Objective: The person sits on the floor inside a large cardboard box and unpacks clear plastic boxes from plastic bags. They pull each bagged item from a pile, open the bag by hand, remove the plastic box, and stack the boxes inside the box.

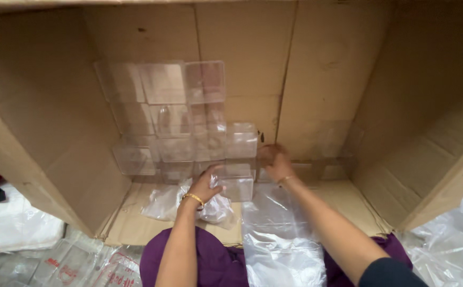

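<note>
L hand (206,186) on clear box (237,187); R hand (275,162) beside, in carton (327,69).

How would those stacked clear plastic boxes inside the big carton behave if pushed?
The clear plastic boxes look thin-walled and empty, so probably light and easy to shove. Stacked loosely against the carton wall, the pile may topple. The left hand rests by one box, which likely flexes under pressure.

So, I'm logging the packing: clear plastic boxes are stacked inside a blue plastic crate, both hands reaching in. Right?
Not quite. The head view shows the clear plastic boxes stacked in a brown cardboard box, not a blue crate. The left hand and right hand do reach in.
</note>
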`<state>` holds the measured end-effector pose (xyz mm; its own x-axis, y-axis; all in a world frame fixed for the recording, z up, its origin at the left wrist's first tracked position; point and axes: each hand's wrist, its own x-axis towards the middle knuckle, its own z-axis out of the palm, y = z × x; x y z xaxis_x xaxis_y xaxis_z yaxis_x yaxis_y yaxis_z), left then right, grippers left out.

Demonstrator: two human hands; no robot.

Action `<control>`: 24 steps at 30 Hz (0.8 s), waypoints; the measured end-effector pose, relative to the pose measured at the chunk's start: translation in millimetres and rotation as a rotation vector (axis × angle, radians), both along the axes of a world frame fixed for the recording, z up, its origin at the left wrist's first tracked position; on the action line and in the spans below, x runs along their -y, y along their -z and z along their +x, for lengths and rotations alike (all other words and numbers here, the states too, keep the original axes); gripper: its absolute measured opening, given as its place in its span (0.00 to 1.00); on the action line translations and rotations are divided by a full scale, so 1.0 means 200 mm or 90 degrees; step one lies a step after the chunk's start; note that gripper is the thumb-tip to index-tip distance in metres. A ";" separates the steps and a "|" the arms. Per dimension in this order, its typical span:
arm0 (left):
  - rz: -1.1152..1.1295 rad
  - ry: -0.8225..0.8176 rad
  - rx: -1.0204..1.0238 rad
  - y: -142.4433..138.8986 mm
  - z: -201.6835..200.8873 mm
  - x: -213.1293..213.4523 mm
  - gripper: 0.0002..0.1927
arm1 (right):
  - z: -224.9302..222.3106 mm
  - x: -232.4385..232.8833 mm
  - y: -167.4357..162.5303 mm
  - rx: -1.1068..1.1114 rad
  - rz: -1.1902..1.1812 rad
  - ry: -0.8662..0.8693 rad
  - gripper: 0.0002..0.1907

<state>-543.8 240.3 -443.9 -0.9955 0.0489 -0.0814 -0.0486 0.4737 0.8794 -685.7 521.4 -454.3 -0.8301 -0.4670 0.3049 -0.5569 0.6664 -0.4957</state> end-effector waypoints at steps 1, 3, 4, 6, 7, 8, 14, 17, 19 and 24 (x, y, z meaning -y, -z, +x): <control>0.006 0.003 0.020 0.00 -0.01 0.00 0.45 | 0.01 -0.04 -0.05 0.023 0.101 0.039 0.26; 0.010 0.003 0.052 0.00 -0.02 0.00 0.45 | 0.07 -0.09 -0.17 0.134 0.334 0.084 0.36; 0.007 0.000 0.063 0.01 -0.03 0.00 0.46 | 0.12 -0.10 -0.24 0.206 0.440 0.092 0.41; 0.035 0.004 0.056 0.01 -0.03 -0.01 0.47 | 0.19 -0.06 -0.34 0.305 0.566 0.111 0.52; 0.066 0.012 0.038 0.02 -0.02 -0.01 0.47 | 0.23 -0.04 -0.37 0.339 0.593 0.142 0.51; 0.098 0.019 0.020 0.02 -0.02 -0.01 0.47 | 0.26 -0.02 -0.38 0.313 0.567 0.167 0.51; -0.013 0.028 -0.012 0.03 0.00 0.00 0.49 | 0.26 0.06 -0.23 0.089 0.574 0.094 0.48; 0.005 0.003 0.091 0.00 0.00 -0.01 0.49 | 0.26 0.01 -0.10 0.044 0.638 0.021 0.47; -0.013 0.016 0.012 -0.01 0.00 -0.02 0.49 | 0.25 -0.02 -0.03 -0.088 0.694 -0.025 0.46; 0.001 0.002 0.083 -0.03 0.01 -0.03 0.49 | 0.19 -0.08 0.06 -0.150 0.548 0.091 0.43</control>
